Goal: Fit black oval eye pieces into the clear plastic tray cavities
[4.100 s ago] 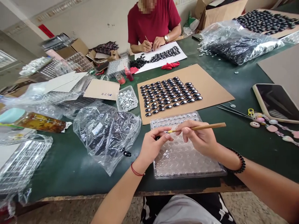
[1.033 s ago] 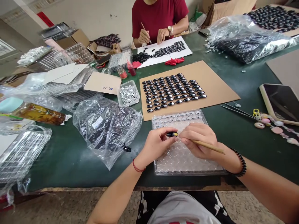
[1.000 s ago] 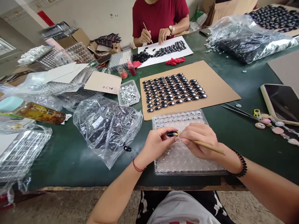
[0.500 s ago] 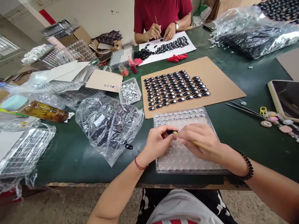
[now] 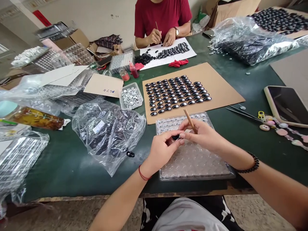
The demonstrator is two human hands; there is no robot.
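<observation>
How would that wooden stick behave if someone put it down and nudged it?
The wooden stick looks stiff, as its visible length is straight. It is probably light, being slim and held in the fingers of the right hand. Its narrow, rod-like shape suggests it might roll when nudged.

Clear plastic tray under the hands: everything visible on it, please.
The tray is transparent, plastic-looking and roughly rectangular, moulded with rows of round cells. It lies flat on the green table, near the front edge. The far rows look silvery; contents too small to identify. The left hand and right hand hide part of it; contact unclear.
</observation>
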